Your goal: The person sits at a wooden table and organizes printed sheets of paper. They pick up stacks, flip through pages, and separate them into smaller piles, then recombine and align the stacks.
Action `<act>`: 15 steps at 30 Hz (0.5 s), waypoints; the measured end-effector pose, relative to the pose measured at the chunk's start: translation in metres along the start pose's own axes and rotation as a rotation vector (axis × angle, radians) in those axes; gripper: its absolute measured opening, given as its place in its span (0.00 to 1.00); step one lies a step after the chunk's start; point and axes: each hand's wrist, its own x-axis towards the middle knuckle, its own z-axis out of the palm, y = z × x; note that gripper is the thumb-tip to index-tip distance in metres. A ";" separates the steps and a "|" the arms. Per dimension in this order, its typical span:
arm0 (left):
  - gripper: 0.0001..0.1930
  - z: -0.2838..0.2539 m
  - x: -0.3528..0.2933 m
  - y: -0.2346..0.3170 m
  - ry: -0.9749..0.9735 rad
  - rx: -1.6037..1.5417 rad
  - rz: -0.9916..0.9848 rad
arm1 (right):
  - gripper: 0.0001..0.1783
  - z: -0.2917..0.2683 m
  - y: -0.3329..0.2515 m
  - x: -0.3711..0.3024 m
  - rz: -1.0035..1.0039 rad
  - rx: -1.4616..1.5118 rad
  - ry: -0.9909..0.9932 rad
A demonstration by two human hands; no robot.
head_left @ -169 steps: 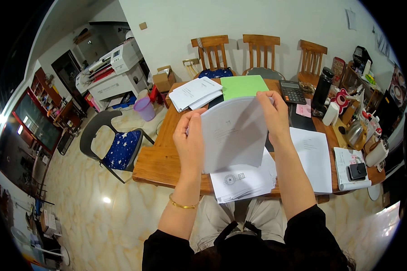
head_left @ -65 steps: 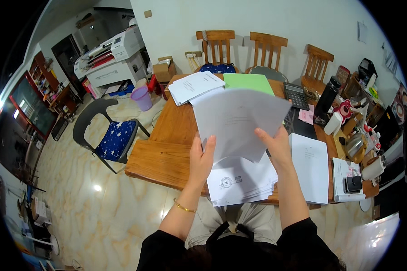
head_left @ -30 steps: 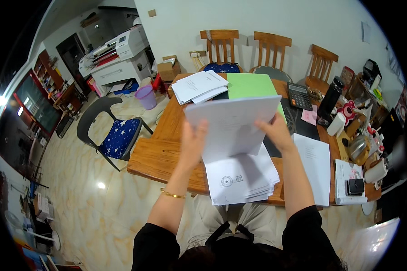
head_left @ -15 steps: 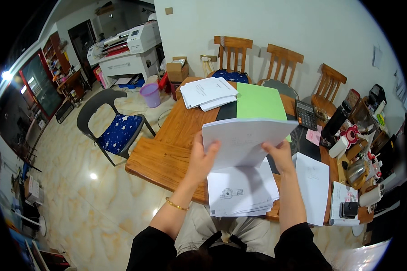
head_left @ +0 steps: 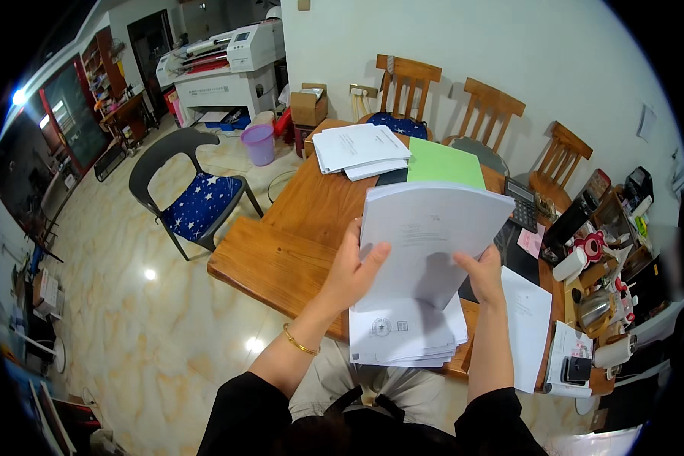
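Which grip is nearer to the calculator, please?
Right. The right grip holds the raised papers at right, on the near side of the calculator; the left grip holds them at left, farther away.

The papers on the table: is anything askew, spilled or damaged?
The stamped stack is askew: sheet edges fan out unevenly at its right, and its front left corner overhangs the wooden table. No spill or damage shows.

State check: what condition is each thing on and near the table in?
Held papers: lifted, slightly curved
Left hand: gripping their left side
Right hand: gripping their right side
Stamped pile: flat, edges uneven
Green sheet: flat, partly hidden
Cardboard box: open
Purple bin: upright
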 end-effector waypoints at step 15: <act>0.22 0.023 -0.008 0.011 0.113 0.086 0.027 | 0.32 0.013 -0.015 -0.010 -0.121 0.005 0.160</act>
